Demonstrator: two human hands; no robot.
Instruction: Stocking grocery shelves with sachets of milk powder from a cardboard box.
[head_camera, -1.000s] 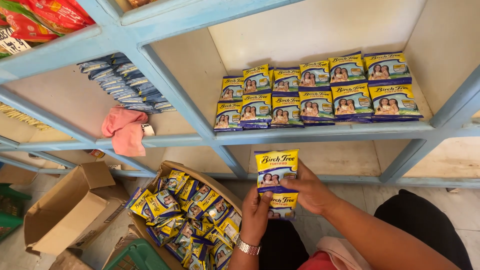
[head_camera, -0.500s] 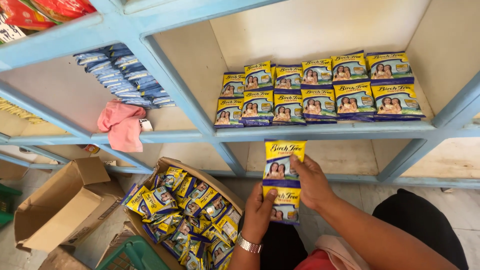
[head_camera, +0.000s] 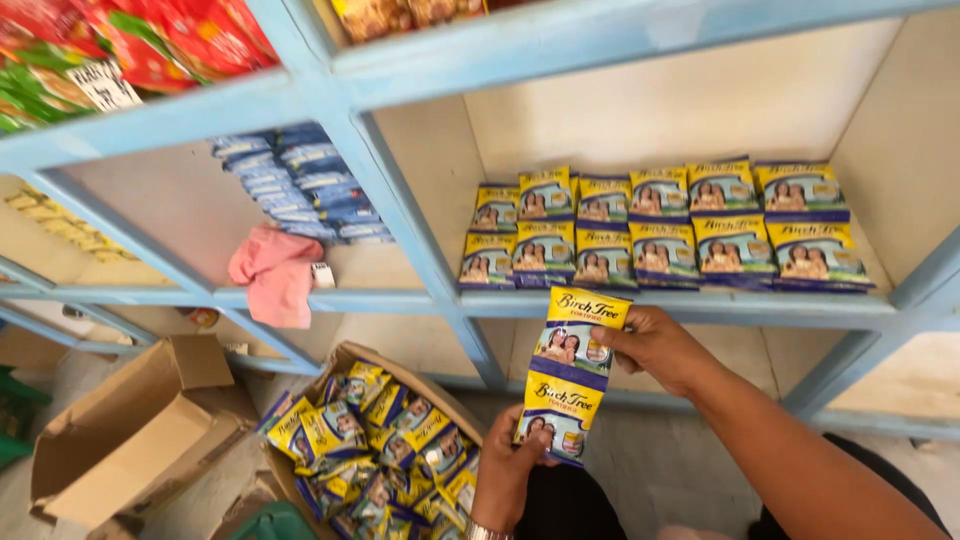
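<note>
Joining 2 yellow-purple sachets (head_camera: 570, 375)

Yellow-and-purple sachets (head_camera: 570, 375) held below the shelf; matching sachets in two rows (head_camera: 665, 228) on it, more in the cardboard box (head_camera: 375, 445). Blue packets (head_camera: 300, 180) stacked left.

Light-blue wooden shelving (head_camera: 430, 255) with cream back panels (head_camera: 680, 110) fills the view; a grey concrete floor (head_camera: 690, 465) lies below; soft, even daylight.
</note>
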